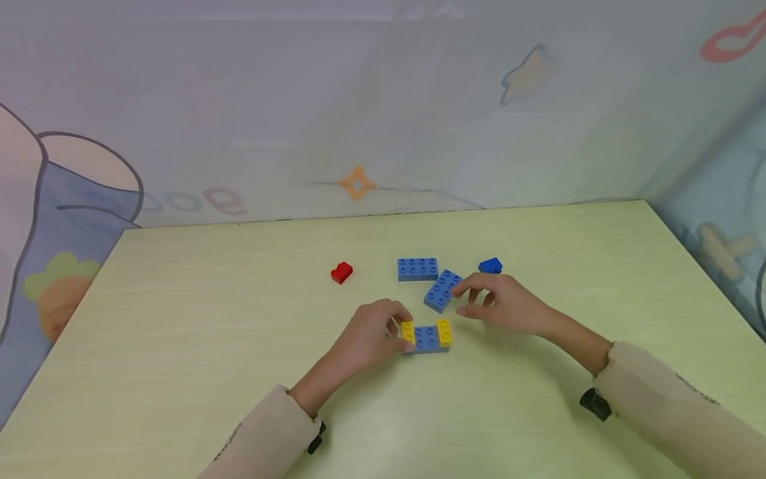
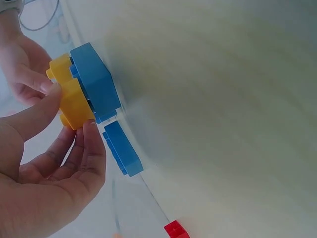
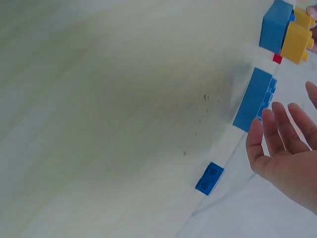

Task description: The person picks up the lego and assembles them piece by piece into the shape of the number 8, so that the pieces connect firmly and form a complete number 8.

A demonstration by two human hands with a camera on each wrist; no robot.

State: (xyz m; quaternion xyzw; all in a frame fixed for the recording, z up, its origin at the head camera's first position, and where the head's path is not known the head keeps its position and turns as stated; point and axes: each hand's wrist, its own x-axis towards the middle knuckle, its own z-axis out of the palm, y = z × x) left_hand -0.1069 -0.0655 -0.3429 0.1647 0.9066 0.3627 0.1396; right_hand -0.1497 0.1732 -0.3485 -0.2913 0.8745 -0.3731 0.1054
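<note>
My left hand (image 1: 372,336) pinches the left yellow brick (image 1: 408,329) between thumb and fingers. That brick sits on one end of a blue brick (image 1: 425,338), and a second yellow brick (image 1: 444,332) sits on the other end. In the left wrist view the pinched yellow brick (image 2: 75,103) shows its studs towards the left. My right hand (image 1: 509,303) reaches in from the right, fingers spread and loosely bent. Its fingertips are right by a slanted blue brick (image 1: 441,291); in the right wrist view nothing lies in its palm (image 3: 290,158).
Behind the slanted brick lies another blue brick (image 1: 417,269). A small dark blue brick (image 1: 491,265) lies beyond the right hand, and a small red brick (image 1: 342,272) lies to the left. The pale table (image 1: 239,319) meets a printed cloth (image 1: 287,120) at the back.
</note>
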